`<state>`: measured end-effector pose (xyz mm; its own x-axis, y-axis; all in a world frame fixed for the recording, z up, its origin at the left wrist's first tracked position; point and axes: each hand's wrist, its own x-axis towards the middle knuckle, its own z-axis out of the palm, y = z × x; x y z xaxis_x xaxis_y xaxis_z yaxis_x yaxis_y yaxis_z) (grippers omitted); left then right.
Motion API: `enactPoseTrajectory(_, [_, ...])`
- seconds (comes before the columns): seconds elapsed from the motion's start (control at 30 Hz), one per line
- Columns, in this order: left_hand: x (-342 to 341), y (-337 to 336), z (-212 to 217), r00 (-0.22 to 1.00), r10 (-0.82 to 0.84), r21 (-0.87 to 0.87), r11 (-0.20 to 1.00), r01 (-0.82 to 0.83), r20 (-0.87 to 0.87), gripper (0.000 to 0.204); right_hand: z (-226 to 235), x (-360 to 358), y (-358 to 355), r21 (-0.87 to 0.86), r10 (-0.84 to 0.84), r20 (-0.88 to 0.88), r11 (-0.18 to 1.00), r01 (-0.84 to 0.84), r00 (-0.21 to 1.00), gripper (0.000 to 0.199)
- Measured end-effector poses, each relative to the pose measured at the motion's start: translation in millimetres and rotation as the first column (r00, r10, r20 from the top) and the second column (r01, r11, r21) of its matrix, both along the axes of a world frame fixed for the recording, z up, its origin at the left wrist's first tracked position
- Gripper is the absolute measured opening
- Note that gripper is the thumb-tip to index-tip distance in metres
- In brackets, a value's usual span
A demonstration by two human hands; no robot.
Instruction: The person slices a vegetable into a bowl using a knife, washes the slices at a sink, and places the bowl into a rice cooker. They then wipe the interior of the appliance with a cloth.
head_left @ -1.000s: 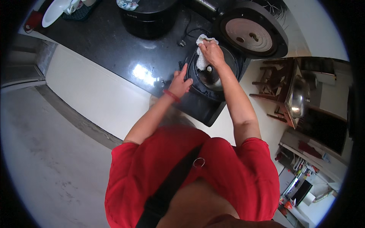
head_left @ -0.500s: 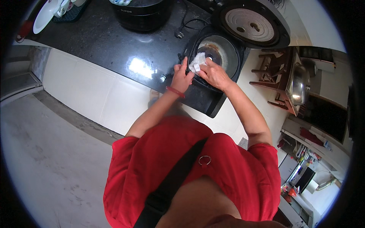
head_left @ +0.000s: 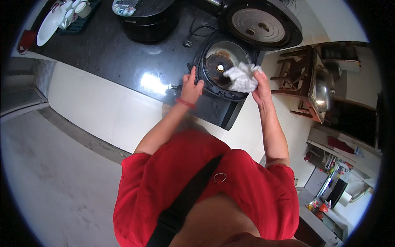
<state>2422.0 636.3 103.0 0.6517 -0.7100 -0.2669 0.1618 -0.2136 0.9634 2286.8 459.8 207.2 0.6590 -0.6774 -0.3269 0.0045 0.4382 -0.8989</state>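
Note:
An electric rice cooker stands with its lid raised at the counter's right end. No inner pot sits in its cooker body, so the metal cavity shows, brown-stained around a round centre piece. My right hand, at the cooker's right side, grips a crumpled white cloth that hangs over the cavity's right part. At the left rim is my left hand, a red band on its wrist; its index finger is stretched out and its thumb apart, with nothing held. Whether its fingertips touch the rim I cannot tell.
A second black cooker stands farther left on the dark counter. Between the cookers lies a cord with its plug. A white oval plate and several cups are at the far left. Wooden furniture stands to the right.
My right hand has lifted the cloth out of the cavity and moved right, away from my left hand. The cloth now hangs looser and larger. My left hand has shifted slightly left.

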Motion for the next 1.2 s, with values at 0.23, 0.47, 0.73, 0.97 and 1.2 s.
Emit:
enactPoseTrajectory(0.23, [-5.4, -4.5, -20.5, 0.974, -0.019, 0.063, 0.998, 0.005, 0.224, 0.062, -27.4, 104.9, -29.8, -0.850, -0.205, -0.514, 0.252, -0.462, 0.833, 0.035])
enactPoseTrajectory(0.47, [-7.6, -8.9, 1.2, 0.998, 0.058, 0.026, 0.998, -0.058, 0.011, 0.058, -42.1, 119.2, -46.2, -0.598, -0.223, -0.781, -0.003, -0.801, 0.584, 0.035])
enactPoseTrajectory(0.73, [-19.5, -9.8, 1.6, 0.981, 0.151, -0.017, 0.988, -0.154, -0.122, 0.053, -10.9, 91.2, -65.6, -0.450, -0.243, -0.884, 0.207, -0.868, 0.400, 0.047])
enactPoseTrajectory(0.97, [-24.3, -9.1, 3.7, 0.975, 0.169, 0.006, 0.985, -0.170, -0.143, 0.051, -5.5, 53.9, -89.9, -0.285, -0.277, -0.944, 0.408, -0.868, 0.179, 0.047])
enactPoseTrajectory(1.2, [-25.5, -12.0, -5.7, 0.971, 0.193, -0.024, 0.980, -0.199, -0.137, 0.050, -23.0, 6.2, -99.8, -0.227, -0.127, -0.974, 0.501, -0.835, 0.188, 0.045])
